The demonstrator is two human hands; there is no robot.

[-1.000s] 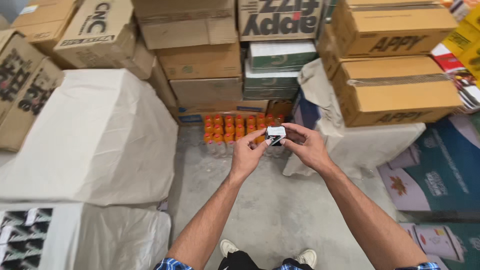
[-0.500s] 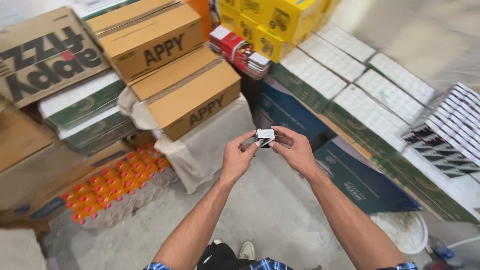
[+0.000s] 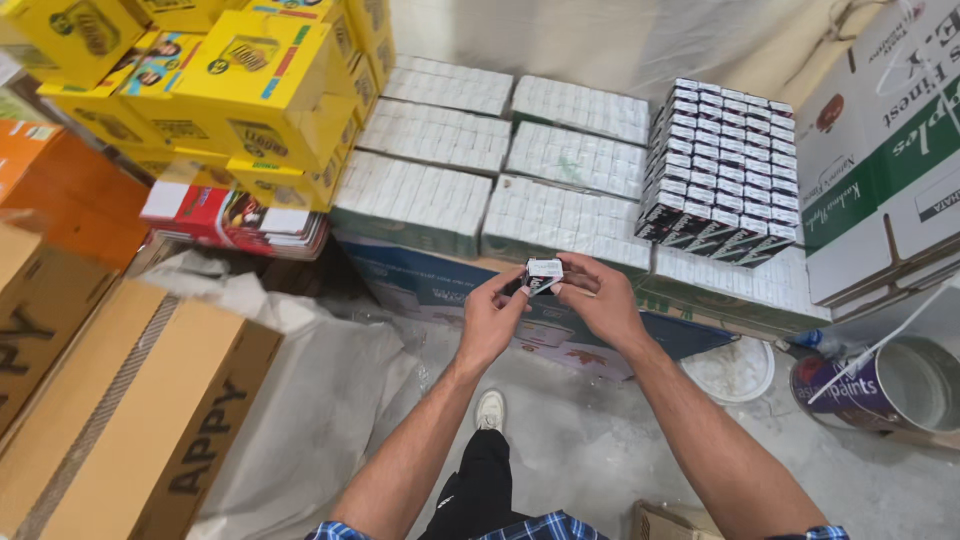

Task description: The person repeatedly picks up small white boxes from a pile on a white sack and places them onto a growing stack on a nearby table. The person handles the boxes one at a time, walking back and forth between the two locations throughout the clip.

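**Small carton held in both hands over stacked stock**

Hands meet in front of the body, chest-high above the floor. The left hand (image 3: pixel 492 318) pinches the small carton (image 3: pixel 543 273) from its left side, fingers curled round it, thumb on top. The right hand (image 3: pixel 598 298) closes on the same carton from the right, fingertips at its white top edge, so both hands are shut on it. The carton is dark with a white end face, and it is clear of every stack, held in the air just in front of the wrapped green packs (image 3: pixel 565 215).

Beside those packs, to the right, a black-and-white block of like cartons (image 3: pixel 720 170) sits in neat rows. By the look of it the carton is out of the stock and under inspection or being opened; I cannot tell whether its flap is lifted. Yellow boxes (image 3: pixel 260 90) stand to the left, brown cardboard boxes (image 3: pixel 150 400) nearer, and a paint can (image 3: pixel 880 385) lies at right on the floor (image 3: pixel 600 450).
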